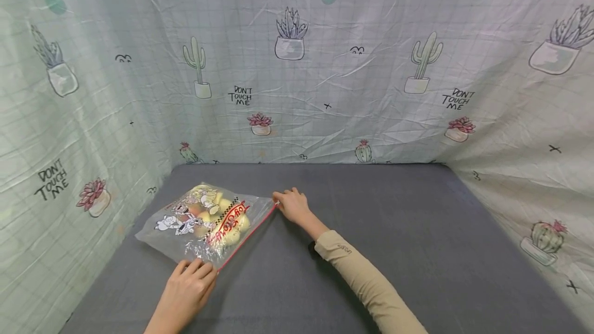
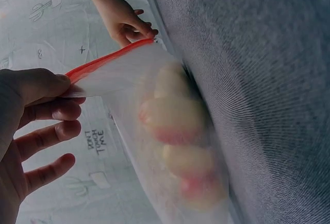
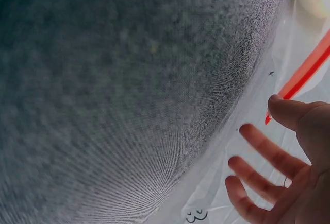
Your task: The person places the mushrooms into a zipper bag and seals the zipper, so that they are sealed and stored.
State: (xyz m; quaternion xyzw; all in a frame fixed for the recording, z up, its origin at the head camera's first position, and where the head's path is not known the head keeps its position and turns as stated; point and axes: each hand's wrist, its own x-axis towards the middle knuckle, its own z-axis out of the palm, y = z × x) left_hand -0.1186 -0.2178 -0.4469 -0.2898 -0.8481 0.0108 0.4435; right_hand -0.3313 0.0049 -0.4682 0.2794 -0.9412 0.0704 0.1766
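Observation:
A clear zip bag (image 1: pixel 174 228) with cartoon print and a red zip edge lies on the left of the grey table. Inside it are several round yellow and reddish fruits (image 2: pixel 178 118), blurred by the plastic. My left hand (image 1: pixel 190 285) pinches the near corner of the red edge between thumb and forefinger, its other fingers spread apart in the left wrist view. At the far corner my right hand (image 1: pixel 293 206) pinches the other end of the red edge (image 3: pixel 304 72). The red strip runs straight between both hands.
The grey tabletop (image 1: pixel 394 231) stretches to the right of the bag. A pale curtain (image 1: pixel 334 117) printed with potted plants stands behind the table and along both sides. A dark band (image 1: pixel 313 249) shows near the right cuff.

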